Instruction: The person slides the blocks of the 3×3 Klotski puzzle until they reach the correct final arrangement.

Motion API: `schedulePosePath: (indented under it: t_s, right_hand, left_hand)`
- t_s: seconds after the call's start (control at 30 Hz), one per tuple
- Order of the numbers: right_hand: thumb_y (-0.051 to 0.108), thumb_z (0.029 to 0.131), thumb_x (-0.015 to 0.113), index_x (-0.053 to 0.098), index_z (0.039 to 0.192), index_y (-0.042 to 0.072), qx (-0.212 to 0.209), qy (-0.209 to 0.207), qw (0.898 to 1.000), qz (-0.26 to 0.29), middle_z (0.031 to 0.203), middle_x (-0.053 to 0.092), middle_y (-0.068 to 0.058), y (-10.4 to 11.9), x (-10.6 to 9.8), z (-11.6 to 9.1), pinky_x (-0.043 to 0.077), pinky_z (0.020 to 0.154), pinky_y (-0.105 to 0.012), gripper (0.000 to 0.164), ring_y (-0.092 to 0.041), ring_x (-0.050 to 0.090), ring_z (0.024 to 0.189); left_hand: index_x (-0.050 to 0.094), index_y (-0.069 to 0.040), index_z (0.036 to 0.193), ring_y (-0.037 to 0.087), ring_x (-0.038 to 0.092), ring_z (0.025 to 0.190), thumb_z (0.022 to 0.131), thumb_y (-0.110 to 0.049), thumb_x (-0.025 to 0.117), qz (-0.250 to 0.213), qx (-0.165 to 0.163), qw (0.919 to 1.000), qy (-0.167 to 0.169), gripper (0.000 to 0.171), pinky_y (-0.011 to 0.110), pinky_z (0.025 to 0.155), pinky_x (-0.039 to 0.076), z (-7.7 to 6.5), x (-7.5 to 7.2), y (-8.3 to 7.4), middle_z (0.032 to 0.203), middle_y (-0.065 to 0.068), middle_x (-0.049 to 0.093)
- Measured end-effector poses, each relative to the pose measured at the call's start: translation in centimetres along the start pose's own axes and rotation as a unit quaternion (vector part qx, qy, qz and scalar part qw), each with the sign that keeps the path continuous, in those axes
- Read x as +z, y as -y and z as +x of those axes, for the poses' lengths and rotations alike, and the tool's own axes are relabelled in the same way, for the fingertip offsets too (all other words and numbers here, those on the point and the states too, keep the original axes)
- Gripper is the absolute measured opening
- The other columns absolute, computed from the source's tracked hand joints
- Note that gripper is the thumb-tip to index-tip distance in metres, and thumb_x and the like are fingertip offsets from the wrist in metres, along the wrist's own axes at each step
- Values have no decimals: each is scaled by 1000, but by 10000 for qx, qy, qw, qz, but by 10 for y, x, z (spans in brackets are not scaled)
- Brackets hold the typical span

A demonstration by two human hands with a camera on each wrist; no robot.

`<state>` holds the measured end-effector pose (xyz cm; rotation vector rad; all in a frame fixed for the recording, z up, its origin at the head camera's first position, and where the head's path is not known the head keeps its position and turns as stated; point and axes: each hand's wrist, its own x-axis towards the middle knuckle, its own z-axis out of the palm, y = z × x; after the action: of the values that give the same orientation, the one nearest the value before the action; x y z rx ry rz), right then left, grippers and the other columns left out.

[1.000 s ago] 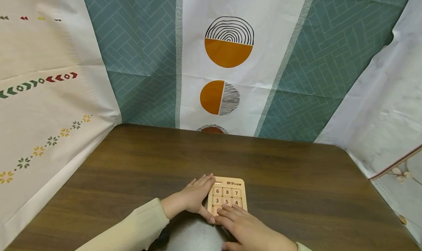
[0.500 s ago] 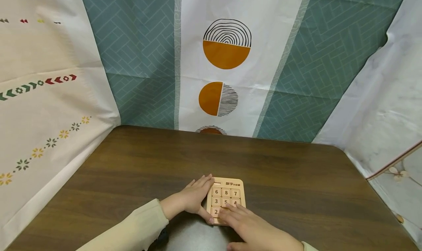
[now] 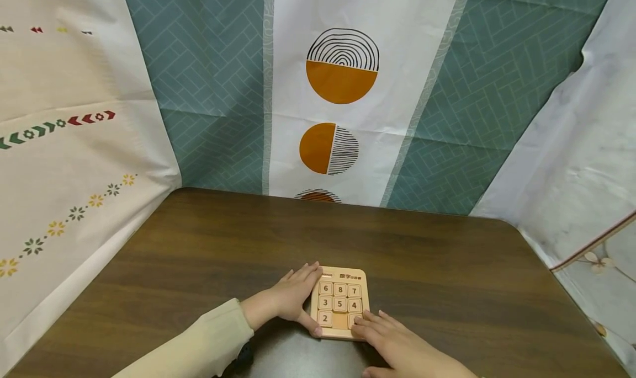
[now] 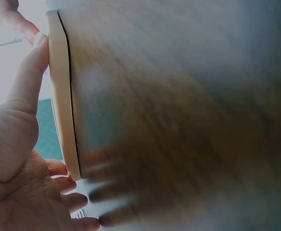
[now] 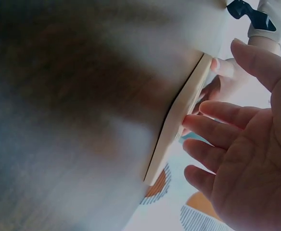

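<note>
A light wooden number slide puzzle [image 3: 340,276] lies flat on the table in the head view. Its top row reads 6, 8, 7 and its middle row 3, 5, 4. Below them are a 2 tile [image 3: 325,318], a bare slot in the middle, and a tile at lower right partly covered by fingers. My left hand [image 3: 293,296] holds the puzzle's left side, thumb at the near corner and fingers at the far one. My right hand [image 3: 397,342] touches the lower-right tile with its fingertips, fingers extended. Both wrist views show the puzzle's pale edge [image 4: 61,91] from the side.
The dark wooden table [image 3: 223,229] reaches back to a teal and white patterned cloth [image 3: 213,91]. White cloths hang along the left and right sides. A dark band [image 5: 251,14] sits around the left wrist.
My right hand has slid to the right, from the puzzle's lower middle to its lower-right corner. The bare slot in the bottom row now shows. My left hand stays in place.
</note>
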<state>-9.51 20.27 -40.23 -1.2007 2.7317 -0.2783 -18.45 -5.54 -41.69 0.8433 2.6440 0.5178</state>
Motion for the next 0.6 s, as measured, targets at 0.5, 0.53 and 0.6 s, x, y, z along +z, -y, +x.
schedulePosePath:
  t_s: [0.5,0.53,0.6]
  right_hand:
    - [53,94,49,52,133,7,-597,-529,9943,-703,138,53,-9,7,12,12,41,103,-41,61,-26,48,129]
    - [54,94,48,53,132,6,-656,-608,9926,-828,137,54,-10,8,13,13,42,102,-41,62,-26,49,128]
    - [56,94,46,53,131,6,-692,-715,9897,-1026,135,55,-10,9,15,16,43,101,-40,63,-26,50,127]
  left_hand:
    - [23,0,149,35,20,144,59,-58,83,96,18,9999,-64,122,56,113,22,-1,0,-1,157,16,19]
    - [23,-1,149,34,19,144,59,-58,83,90,9,9999,-56,122,56,113,22,-1,0,-1,157,16,19]
    - [23,-2,149,34,19,145,59,-58,83,88,-8,10000,-40,122,55,113,22,-1,0,-1,158,15,19]
